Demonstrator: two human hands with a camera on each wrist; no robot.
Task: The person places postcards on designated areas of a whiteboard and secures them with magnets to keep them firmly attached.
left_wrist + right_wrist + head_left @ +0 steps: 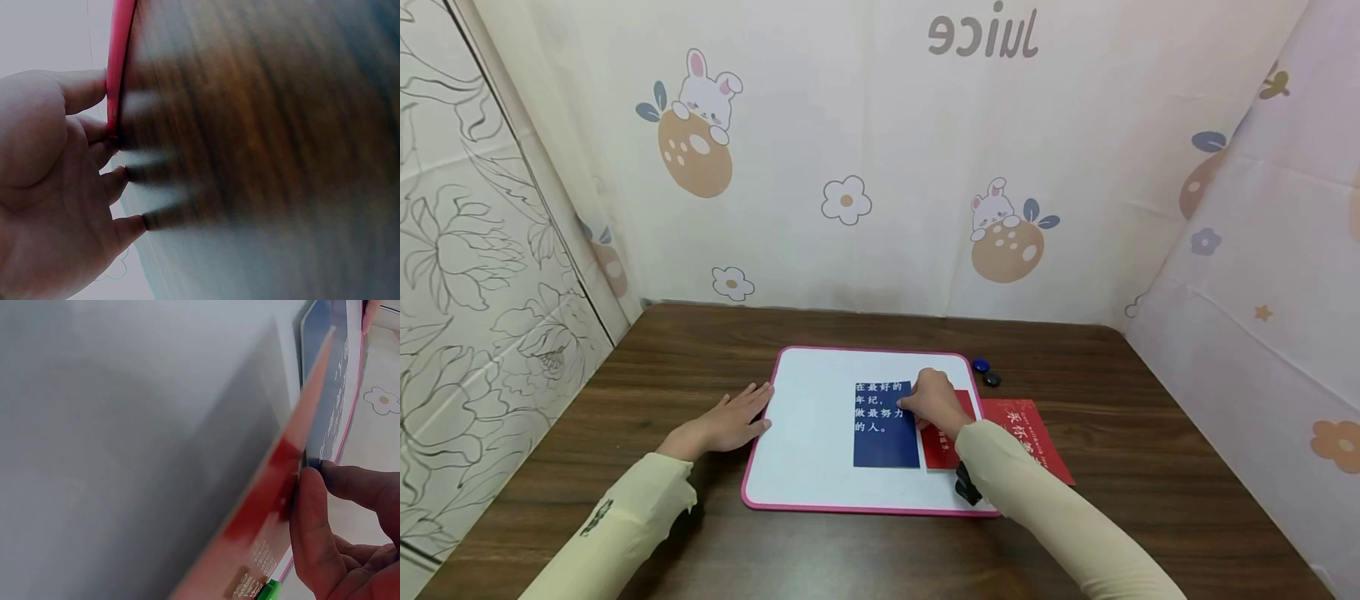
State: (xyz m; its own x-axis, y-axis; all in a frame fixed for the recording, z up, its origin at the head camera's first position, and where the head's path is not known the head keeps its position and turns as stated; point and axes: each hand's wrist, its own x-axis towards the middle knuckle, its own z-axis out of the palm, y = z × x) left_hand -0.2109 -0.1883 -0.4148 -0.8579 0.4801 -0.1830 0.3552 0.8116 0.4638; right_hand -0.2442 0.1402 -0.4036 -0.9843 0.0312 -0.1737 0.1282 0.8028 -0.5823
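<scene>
A dark blue card point(886, 446) with white Chinese writing lies on a pink-rimmed whiteboard point(812, 433). My right hand point(934, 400) pinches its right edge between thumb and finger. A red card point(942, 446) is beside it, partly covered by my hand and sleeve; in the right wrist view this red card point(275, 487) stands tilted above the white surface, close against my fingertips. My left hand point(730, 421) lies with straight fingers at the board's left edge. In the left wrist view, its fingers point(87, 90) touch the pink rim point(119, 56).
Another red card point(1030, 437) with writing lies on the wooden table point(715, 533), partly under my right sleeve. Blue point(981, 365) and black point(992, 379) round pieces sit past the board's right edge. A bright green object point(270, 590) shows in the right wrist view. Patterned cloth point(790, 125) hangs behind.
</scene>
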